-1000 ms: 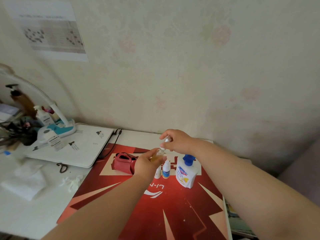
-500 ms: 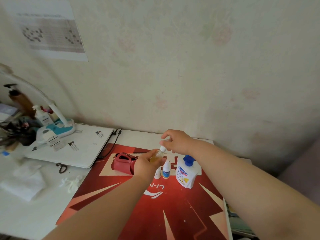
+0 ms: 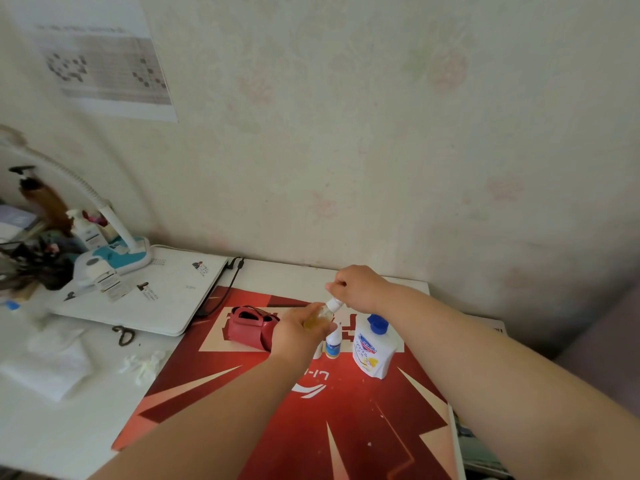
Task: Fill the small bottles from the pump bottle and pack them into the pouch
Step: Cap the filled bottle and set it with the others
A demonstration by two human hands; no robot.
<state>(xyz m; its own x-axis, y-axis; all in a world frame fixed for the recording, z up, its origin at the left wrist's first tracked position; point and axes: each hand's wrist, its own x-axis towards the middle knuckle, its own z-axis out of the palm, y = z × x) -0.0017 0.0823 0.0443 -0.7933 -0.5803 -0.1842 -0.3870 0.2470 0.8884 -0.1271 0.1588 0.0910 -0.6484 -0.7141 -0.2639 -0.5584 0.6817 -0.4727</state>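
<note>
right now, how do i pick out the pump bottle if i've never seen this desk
Find the big red mat on the white desk. Near its far edge, close to the right hand, stands the pump bottle: white with a blue top, far bigger than the small blue-labelled bottle beside it.

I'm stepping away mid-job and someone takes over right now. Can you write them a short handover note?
Left hand grips a small bottle with yellowish liquid inside. Right hand pinches the white cap at its neck.
Pump bottle stands on the red mat, a second small bottle beside it; red pouch lies further left.
Done: held bottle has liquid in it. Left: finish capping, fill the second bottle if needed, pack the bottles into the pouch; none visibly packed.
</note>
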